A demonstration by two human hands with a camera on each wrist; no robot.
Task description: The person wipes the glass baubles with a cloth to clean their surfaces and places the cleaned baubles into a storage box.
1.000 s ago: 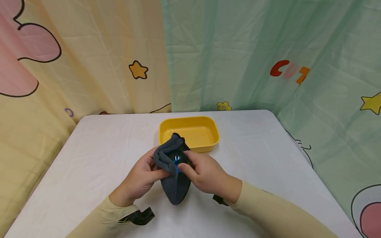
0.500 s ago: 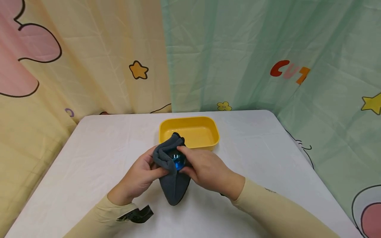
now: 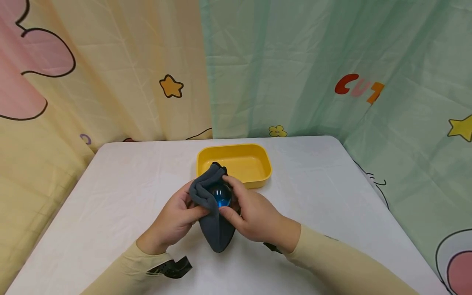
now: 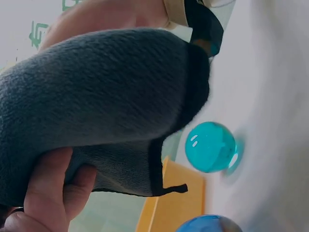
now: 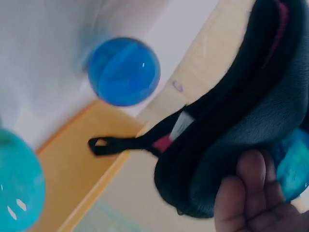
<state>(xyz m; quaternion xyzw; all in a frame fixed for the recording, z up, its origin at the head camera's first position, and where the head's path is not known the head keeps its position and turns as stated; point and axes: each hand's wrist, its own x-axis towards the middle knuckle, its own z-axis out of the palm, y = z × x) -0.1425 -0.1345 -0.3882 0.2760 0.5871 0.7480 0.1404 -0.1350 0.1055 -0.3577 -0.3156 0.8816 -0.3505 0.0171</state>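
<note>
In the head view my left hand [image 3: 177, 217] grips the left edge of a grey fleece mitt-like piece [image 3: 216, 229] with black trim and a hanging loop, folded and held above the table. My right hand [image 3: 258, 215] holds a clear blue ball [image 3: 222, 195] against its fold, thumb below and index finger above. Seen from the right wrist, the piece's outside [image 5: 241, 140] is black and leather-like, with right-hand fingers [image 5: 251, 179] against it. My left fingers [image 4: 48, 188] pinch the cloth in the left wrist view.
Beyond the hands stands a yellow tray [image 3: 254, 182] on the white table [image 3: 317, 184]. Wrist views show a teal ball [image 4: 210, 146] and another blue ball [image 5: 124, 71] near it; the head view hides both. Patterned curtains [image 3: 295, 61] hang behind.
My right thumb and index finger have shifted around the ball, baring more of it than a second ago. The left hand and the cloth have barely moved.
</note>
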